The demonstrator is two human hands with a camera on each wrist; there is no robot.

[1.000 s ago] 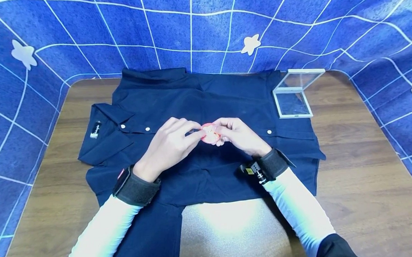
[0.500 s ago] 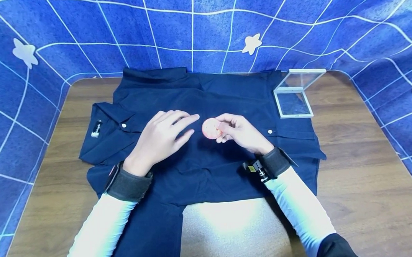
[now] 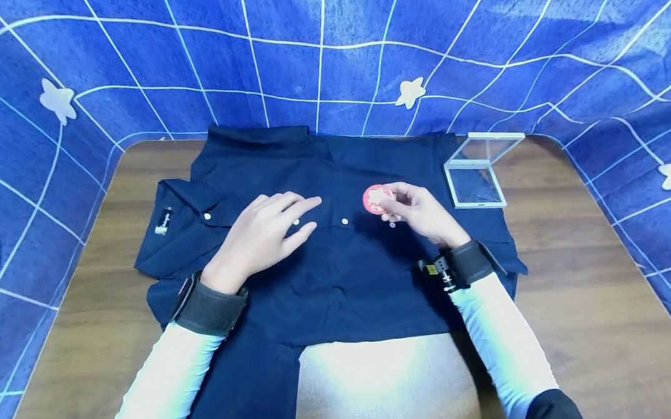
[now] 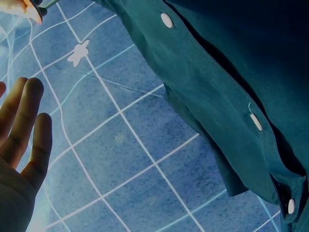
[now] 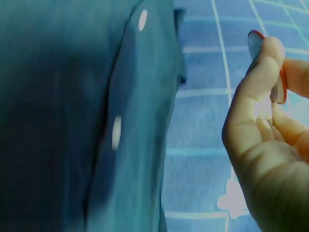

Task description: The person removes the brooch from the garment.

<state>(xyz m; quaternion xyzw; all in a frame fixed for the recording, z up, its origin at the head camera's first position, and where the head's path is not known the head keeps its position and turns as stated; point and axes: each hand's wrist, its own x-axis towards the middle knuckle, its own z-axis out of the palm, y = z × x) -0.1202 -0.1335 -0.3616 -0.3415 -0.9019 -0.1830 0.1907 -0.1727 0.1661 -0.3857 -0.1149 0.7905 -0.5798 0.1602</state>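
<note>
My right hand (image 3: pixel 426 217) pinches a round badge (image 3: pixel 373 199) by its right edge, thumb on its face. The face is red with a pale, flower-like design; in the right wrist view the badge (image 5: pixel 282 89) shows edge-on with a red rim, partly hidden by the thumb. Both hands are over a dark navy shirt (image 3: pixel 328 291) spread across the table, collar to the left, white buttons down its middle. Over the left half of the shirt hangs my left hand (image 3: pixel 260 238), fingers extended and holding nothing. In the left wrist view, loosely straight fingers (image 4: pixel 24 116) show at the left.
A clear-lidded, white-framed square case (image 3: pixel 480 205) stands with its lid raised on the shirt's right end, beyond my right hand. The wooden table (image 3: pixel 563 274) shows around the shirt. Behind hangs a blue cloth (image 3: pixel 284 62) with white lines and stars.
My left hand has let go of the badge and drawn back to the left. My right hand has carried the badge to the right. The head view has tilted up slightly.
</note>
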